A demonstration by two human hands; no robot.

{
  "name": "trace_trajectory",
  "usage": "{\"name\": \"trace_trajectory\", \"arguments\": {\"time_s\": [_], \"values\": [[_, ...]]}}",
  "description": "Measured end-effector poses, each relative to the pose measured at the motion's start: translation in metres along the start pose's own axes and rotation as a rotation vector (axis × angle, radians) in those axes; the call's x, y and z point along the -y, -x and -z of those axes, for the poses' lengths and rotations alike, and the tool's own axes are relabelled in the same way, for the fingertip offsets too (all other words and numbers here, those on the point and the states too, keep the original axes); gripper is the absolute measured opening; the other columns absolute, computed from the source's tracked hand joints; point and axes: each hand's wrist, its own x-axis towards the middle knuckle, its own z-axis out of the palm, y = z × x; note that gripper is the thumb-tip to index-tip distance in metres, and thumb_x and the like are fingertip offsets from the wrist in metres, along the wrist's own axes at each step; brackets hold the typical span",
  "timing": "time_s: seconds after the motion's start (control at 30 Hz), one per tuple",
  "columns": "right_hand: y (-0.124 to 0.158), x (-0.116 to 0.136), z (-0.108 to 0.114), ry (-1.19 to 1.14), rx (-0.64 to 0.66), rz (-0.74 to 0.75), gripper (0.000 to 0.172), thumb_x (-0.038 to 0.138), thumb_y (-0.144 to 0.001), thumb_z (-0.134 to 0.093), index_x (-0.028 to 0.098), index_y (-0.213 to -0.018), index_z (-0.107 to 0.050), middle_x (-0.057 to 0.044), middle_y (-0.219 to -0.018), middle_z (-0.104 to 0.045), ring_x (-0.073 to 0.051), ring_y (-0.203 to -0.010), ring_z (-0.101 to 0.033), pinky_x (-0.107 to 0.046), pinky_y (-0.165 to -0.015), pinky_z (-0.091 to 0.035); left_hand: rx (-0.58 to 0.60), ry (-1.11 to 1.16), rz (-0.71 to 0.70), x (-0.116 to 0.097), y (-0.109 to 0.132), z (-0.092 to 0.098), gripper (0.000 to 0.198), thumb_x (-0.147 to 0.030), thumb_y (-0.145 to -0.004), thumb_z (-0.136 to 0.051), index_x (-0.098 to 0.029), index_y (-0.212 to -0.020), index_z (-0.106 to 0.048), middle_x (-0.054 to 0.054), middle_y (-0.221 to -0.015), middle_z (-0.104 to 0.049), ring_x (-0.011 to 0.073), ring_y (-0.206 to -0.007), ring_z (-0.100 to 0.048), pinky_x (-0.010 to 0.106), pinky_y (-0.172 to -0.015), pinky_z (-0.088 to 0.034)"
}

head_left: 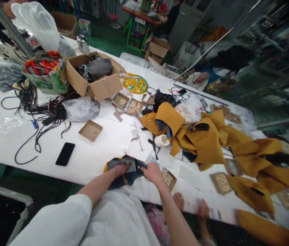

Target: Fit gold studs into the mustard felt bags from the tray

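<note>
A person in a white shirt (120,218) extends both arms forward, hands near each other. The left forearm (97,189), bare below a loose sleeve (67,217), slants far and right to a palm-down left hand (123,168) with fingers slightly bent. The bare right forearm (175,210) angles far and left, the right hand (152,172) curled in a pinch, thumb leftward.

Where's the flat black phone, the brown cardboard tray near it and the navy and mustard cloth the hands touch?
Flat black phone (65,154): head view, middle of its screen.
Brown cardboard tray (90,130): head view, its bare bottom.
Navy and mustard cloth (134,176): head view, its navy part.
</note>
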Motion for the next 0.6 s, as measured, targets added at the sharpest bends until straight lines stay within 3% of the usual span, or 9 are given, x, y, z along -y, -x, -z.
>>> {"name": "trace_trajectory", "arguments": {"time_s": [0.17,0.3,0.37,0.53,0.6], "values": [[-0.005,-0.003,0.002,0.020,-0.026,-0.046,0.032,0.042,-0.108,-0.067,0.018,-0.110,-0.089,-0.019,-0.118,-0.088,-0.032,-0.115,-0.082,-0.035,-0.092,-0.055,0.046,-0.036,-0.039,0.003,-0.011,0.004,0.059,-0.018,-0.105,-0.082,-0.027,-0.161,-0.067,0.013,-0.178,-0.051,0.0421,-0.153,-0.060,0.067,-0.126,-0.058],[-0.005,0.000,-0.002,0.029,-0.037,-0.051,0.031,0.042,-0.108,-0.068,0.019,-0.111,-0.089,-0.019,-0.119,-0.087,-0.033,-0.114,-0.083,-0.037,-0.093,-0.057,0.016,-0.072,-0.113,0.001,-0.028,0.002,0.052,-0.011,-0.100,-0.081,-0.025,-0.150,-0.075,0.010,-0.182,-0.049,0.0452,-0.174,-0.034,0.077,-0.142,-0.030],[-0.004,0.004,-0.005,0.036,-0.051,-0.056,0.031,0.042,-0.108,-0.068,0.019,-0.112,-0.088,-0.019,-0.119,-0.087,-0.034,-0.112,-0.083,-0.039,-0.092,-0.058,0.004,-0.082,-0.130,0.000,-0.032,0.000,0.057,-0.007,-0.098,-0.077,-0.025,-0.152,-0.074,0.011,-0.186,-0.045,0.0441,-0.177,-0.028,0.080,-0.144,-0.021],[-0.006,0.008,-0.004,0.058,-0.109,-0.091,0.033,0.043,-0.112,-0.063,0.019,-0.115,-0.086,-0.019,-0.119,-0.086,-0.035,-0.112,-0.083,-0.041,-0.092,-0.058,0.007,-0.088,-0.144,0.007,-0.026,-0.001,0.080,0.005,-0.089,-0.069,-0.029,-0.162,-0.068,0.013,-0.190,-0.037,0.0453,-0.179,-0.023,0.078,-0.144,-0.016],[-0.006,0.008,-0.001,0.067,-0.125,-0.092,0.032,0.042,-0.112,-0.064,0.019,-0.114,-0.085,-0.019,-0.118,-0.085,-0.034,-0.111,-0.083,-0.040,-0.092,-0.057,0.020,-0.089,-0.180,0.011,-0.025,0.002,0.083,0.006,-0.089,-0.068,-0.028,-0.165,-0.066,0.014,-0.190,-0.035,0.0407,-0.180,-0.025,0.073,-0.147,-0.013]]}}
